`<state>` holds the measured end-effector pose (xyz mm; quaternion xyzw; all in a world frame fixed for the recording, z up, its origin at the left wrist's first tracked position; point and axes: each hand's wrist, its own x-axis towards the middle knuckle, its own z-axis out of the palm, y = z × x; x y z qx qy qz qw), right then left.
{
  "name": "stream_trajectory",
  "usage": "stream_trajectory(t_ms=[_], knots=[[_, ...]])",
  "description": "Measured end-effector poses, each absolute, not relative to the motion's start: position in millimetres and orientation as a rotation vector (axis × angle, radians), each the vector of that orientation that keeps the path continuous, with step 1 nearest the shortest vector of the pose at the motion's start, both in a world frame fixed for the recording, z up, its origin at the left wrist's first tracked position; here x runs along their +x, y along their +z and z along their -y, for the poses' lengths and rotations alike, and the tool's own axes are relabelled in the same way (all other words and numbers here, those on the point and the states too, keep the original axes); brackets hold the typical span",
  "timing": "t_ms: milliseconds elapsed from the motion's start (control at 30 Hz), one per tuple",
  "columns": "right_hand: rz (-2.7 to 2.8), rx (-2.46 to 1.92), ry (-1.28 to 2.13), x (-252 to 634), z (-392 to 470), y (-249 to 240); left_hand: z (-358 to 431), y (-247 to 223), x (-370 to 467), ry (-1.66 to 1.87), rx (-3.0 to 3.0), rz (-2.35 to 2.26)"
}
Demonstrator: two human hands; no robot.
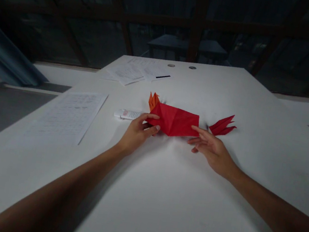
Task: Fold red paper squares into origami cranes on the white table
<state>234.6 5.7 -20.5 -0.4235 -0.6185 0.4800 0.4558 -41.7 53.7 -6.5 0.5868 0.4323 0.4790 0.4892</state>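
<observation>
Creased red paper (178, 121) spans two hands above a white table (163, 210), its left end pinched by the left hand (136, 132). The right hand (214, 154), fingers spread, touches its right edge; any grip there cannot be told. Behind the paper's left end rises an orange folded piece (153, 101); a red folded piece (224, 126) lies to its right.

1 head camera looks forward-down over the hands (134, 135).
</observation>
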Motion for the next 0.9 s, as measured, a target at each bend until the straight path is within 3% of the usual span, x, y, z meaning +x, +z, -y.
stream_trajectory(t_ms=[133,367,600,900], knots=[[1.565,-1.221,0.977,234.5,-4.4,-24.8,-57.0,-11.5,-40.6,1.258,1.475,-1.209],[1.776,-1.191,0.526,235.8,-4.5,-15.3,-26.8,-0.2,-30.2,1.222,2.515,-1.531],[1.948,-1.155,0.198,234.3,1.8,-13.8,-13.9,0.5,-20.0,0.569,2.815,-0.907],[2.092,-1.087,-0.027,230.9,9.2,-7.6,-16.4,0.1,-18.3,0.579,2.702,-0.944]])
